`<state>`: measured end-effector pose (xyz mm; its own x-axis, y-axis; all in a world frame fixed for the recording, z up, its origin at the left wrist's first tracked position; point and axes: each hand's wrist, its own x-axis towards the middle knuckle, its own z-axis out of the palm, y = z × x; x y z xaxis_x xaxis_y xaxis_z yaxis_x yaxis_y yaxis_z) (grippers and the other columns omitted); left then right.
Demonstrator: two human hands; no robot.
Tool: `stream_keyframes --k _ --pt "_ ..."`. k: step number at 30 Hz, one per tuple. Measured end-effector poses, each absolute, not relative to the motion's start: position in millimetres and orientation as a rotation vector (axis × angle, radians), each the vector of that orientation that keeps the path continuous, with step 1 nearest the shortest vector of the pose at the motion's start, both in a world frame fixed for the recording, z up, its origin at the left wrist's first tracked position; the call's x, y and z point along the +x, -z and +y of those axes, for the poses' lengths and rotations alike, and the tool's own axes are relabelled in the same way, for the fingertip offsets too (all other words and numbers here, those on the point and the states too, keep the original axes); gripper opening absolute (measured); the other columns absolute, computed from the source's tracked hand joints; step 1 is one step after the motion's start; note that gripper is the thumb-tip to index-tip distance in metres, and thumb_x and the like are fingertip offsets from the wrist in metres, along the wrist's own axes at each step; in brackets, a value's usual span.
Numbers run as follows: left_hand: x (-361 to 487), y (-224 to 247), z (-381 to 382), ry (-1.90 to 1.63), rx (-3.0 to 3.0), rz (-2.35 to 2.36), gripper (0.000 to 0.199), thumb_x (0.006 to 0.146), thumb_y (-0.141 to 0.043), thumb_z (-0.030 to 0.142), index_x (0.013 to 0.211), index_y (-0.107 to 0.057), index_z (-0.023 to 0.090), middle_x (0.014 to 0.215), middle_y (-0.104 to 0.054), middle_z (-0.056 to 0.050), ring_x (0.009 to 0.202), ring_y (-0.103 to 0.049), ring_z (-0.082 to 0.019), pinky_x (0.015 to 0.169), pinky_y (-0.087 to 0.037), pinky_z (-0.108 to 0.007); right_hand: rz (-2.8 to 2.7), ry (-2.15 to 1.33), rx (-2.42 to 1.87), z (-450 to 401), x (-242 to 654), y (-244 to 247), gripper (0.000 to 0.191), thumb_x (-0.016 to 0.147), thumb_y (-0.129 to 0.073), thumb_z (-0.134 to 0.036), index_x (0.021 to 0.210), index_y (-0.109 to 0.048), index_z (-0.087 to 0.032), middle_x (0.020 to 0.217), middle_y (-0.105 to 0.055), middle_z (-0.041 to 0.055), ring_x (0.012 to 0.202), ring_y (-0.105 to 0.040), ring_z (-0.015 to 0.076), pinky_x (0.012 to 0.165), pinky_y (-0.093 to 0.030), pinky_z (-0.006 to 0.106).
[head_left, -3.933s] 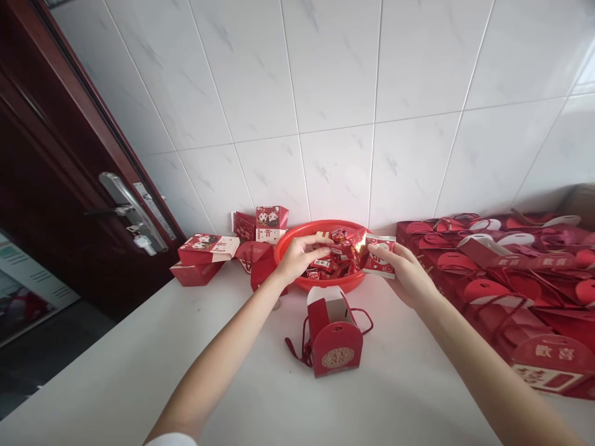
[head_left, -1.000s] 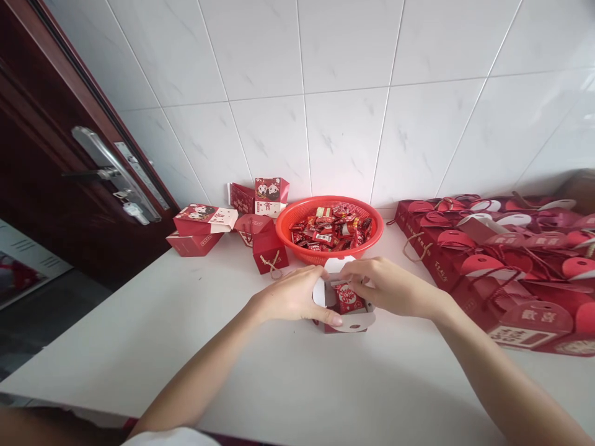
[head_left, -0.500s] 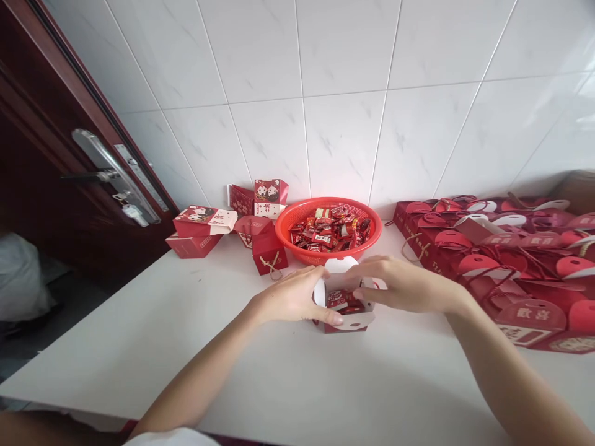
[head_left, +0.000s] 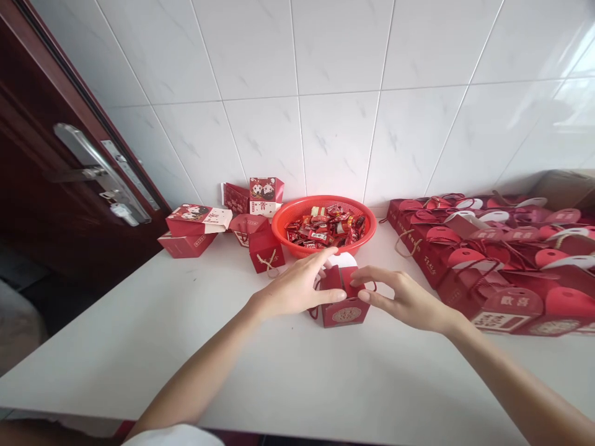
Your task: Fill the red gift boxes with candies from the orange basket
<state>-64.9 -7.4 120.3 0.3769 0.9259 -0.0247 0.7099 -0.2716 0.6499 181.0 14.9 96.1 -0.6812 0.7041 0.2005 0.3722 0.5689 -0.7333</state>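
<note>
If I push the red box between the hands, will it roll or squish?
The red box probably won't roll, since its sides look flat. It might squish a bit, because the folded flaps look like thin card. It may slide, as the white table looks smooth.

Your left grip (head_left: 295, 286) and right grip (head_left: 411, 300), fingers parted, touch the box (head_left: 346, 316) between them on the table (head_left: 260, 378), near the basket (head_left: 320, 251).

A small red cardboard box (head_left: 347, 306) with a gold oval emblem (head_left: 346, 316) on its front and dark-red cords (head_left: 313, 312) at both sides stands upright on the white desk (head_left: 139, 347), below the frame's centre, red top panels (head_left: 349, 277) leaning inward, rounded white-faced rear flap (head_left: 344, 259) raised.
</note>
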Motion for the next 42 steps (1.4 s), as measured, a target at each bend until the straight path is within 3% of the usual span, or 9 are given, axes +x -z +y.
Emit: stream_keyframes --k 5,8,12,19,26,33,37,40,42 --pt "-62 -118 -3 -0.499 2.057 1.309 0.062 0.092 -0.055 0.056 0.146 -0.048 0.027 0.12 -0.072 -0.005 0.109 -0.067 -0.024 0.09 -0.052 -0.034 -2.24 -0.97 -0.846 11 187 -77 0.04 0.09 -0.063 -0.051 0.116 -0.066 -0.021 0.114 -0.072 0.0103 0.102 -0.068 0.0244 0.089 -0.056 0.038" --pt "-66 -110 7 -0.671 2.031 1.377 0.041 0.092 -0.056 0.049 0.12 -0.068 0.022 0.11 -0.076 -0.005 0.102 -0.07 -0.023 0.089 -0.053 -0.032 -2.133 -0.978 -0.9 10 185 -67 0.038 0.092 -0.061 -0.05 0.115 -0.067 -0.021 0.114 -0.073 0.0104 0.103 -0.069 0.0248 0.089 -0.056 0.038" --pt "-70 -100 19 -0.728 2.021 1.503 0.03 0.088 -0.06 0.045 0.095 -0.072 0.019 0.096 -0.077 -0.006 0.094 -0.071 -0.025 0.087 -0.054 -0.034 -2.05 -0.997 -0.902 7 184 -57 0.032 0.093 -0.059 -0.047 0.11 -0.069 -0.022 0.11 -0.074 0.0093 0.1 -0.07 0.0241 0.086 -0.056 0.037" --pt "-61 -93 18 -0.552 2.0 1.325 0.036 0.078 -0.071 0.047 0.1 -0.07 0.019 0.105 -0.075 -0.005 0.096 -0.069 -0.025 0.086 -0.054 -0.035 -1.944 -0.912 -0.911 4 188 -47 0.027 0.087 -0.068 -0.046 0.1 -0.068 -0.022 0.097 -0.073 0.0065 0.09 -0.067 0.0229 0.086 -0.055 0.039" --pt "-50 -99 3 -0.554 2.029 1.21 0.046 0.083 -0.065 0.061 0.104 -0.067 0.02 0.109 -0.07 -0.006 0.1 -0.067 -0.023 0.084 -0.054 -0.031 -1.872 -0.771 -0.887 12 186 -30 0.035 0.088 -0.067 -0.038 0.12 -0.06 -0.025 0.123 -0.066 0.0075 0.113 -0.062 0.0246 0.101 -0.051 0.044" --pt "-38 -96 -11 -0.361 2.118 1.21 0.04 0.078 -0.071 0.053 0.107 -0.067 0.026 0.116 -0.062 -0.004 0.084 -0.065 -0.019 0.072 -0.051 -0.03 -1.823 -0.986 -1.021 17 186 -32 0.043 0.092 -0.053 -0.05 0.127 -0.06 -0.025 0.138 -0.06 0.0087 0.123 -0.059 0.0263 0.106 -0.047 0.045" --pt "-40 -96 -7 -0.356 2.066 1.183 0.041 0.08 -0.069 0.055 0.11 -0.066 0.027 0.118 -0.062 -0.003 0.081 -0.067 -0.019 0.072 -0.053 -0.03 -1.793 -1.105 -1.218 26 192 -39 0.046 0.092 -0.044 -0.057 0.095 -0.07 -0.019 0.109 -0.072 0.0093 0.103 -0.065 0.0254 0.096 -0.05 0.042" --pt "-42 -94 -2 -0.37 2.127 1.235 0.044 0.083 -0.067 0.056 0.118 -0.066 0.029 0.126 -0.06 -0.004 0.102 -0.066 -0.024 0.09 -0.051 -0.033 -1.717 -1.161 -1.208 29 199 -49 0.046 0.082 -0.058 -0.062 0.066 -0.059 -0.018 0.071 -0.065 0.0039 0.074 -0.061 0.0196 0.075 -0.051 0.035" --pt "-42 -90 0 -0.383 2.173 1.274 0.048 0.086 -0.063 0.057 0.127 -0.065 0.03 0.134 -0.058 -0.006 0.121 -0.059 -0.027 0.104 -0.045 -0.036 -1.59 -1.257 -1.062 27 203 -60 0.046 0.079 -0.064 -0.061 0.063 -0.052 -0.02 0.067 -0.061 0.0019 0.06 -0.054 0.0145 0.063 -0.047 0.03"
